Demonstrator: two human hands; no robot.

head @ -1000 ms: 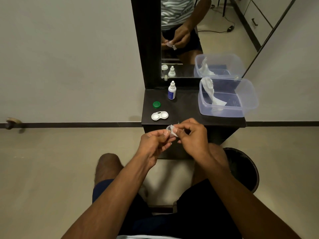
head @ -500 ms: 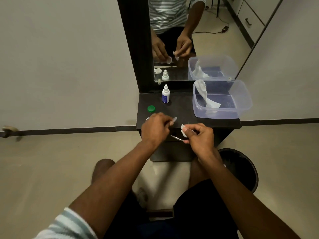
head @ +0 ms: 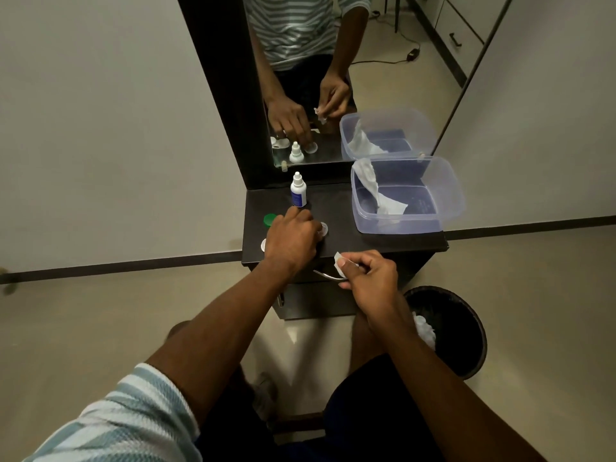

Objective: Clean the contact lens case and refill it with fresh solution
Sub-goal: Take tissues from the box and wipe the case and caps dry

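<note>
Bottle [head: 298, 190] at shelf [head: 346, 208] rear edge, left of container [head: 446, 208] in right rear corner. Cap [head: 268, 220] by left edge. Bin [head: 466, 328] on floor below right front corner.

clear glossy plastic tub [head: 450, 208], matt dark tabletop [head: 343, 211], crumpled white paper tissue [head: 388, 203]

Head view. The left hand [head: 291, 241] reaches over the dark shelf [head: 350, 208], fingers at a clear cap [head: 322, 229], covering most of the lens case [head: 263, 245]. The right hand [head: 370, 278] pinches a tissue scrap [head: 340, 260]. Nearby: solution bottle [head: 298, 191], green cap [head: 269, 220], plastic container [head: 408, 195], waste bin [head: 466, 331].
</note>
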